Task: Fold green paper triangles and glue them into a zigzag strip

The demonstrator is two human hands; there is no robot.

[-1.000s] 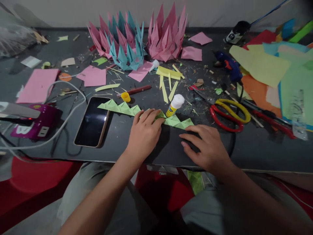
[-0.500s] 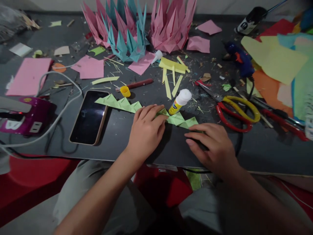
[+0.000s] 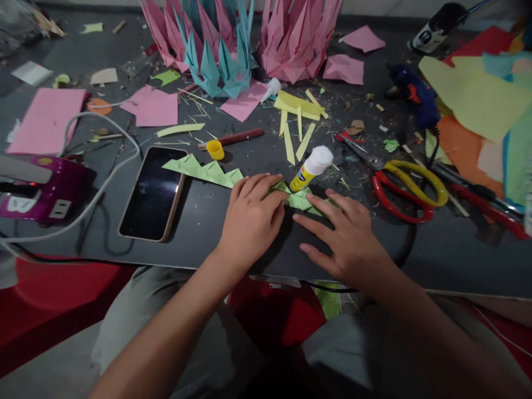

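A light green folded paper strip (image 3: 210, 172) with pointed triangles runs along the table, its left tip over the edge of a phone (image 3: 153, 194). My left hand (image 3: 253, 213) lies flat across its middle, fingers stretched out. On the strip's right part rests my right hand (image 3: 336, 233), fingers spread, covering its right end. Between and just beyond the hands, an uncapped yellow glue stick (image 3: 311, 168) stands tilted at the strip, white end up. Its yellow cap (image 3: 215, 149) seems to be the small cup beside a reddish-brown pen (image 3: 236, 138).
Pink folded-paper crowns (image 3: 297, 47) and a blue one (image 3: 220, 69) stand at the back. To the right lie scissors (image 3: 409, 188), a blue glue gun (image 3: 415, 97) and coloured paper (image 3: 474, 102). Yellow strips (image 3: 299, 105) lie ahead; a purple power socket (image 3: 45, 188) with cables is at left.
My right hand has moved left from the strip's right end and spread its fingers over the strip. My left hand stays on the middle. The view has shifted slightly.
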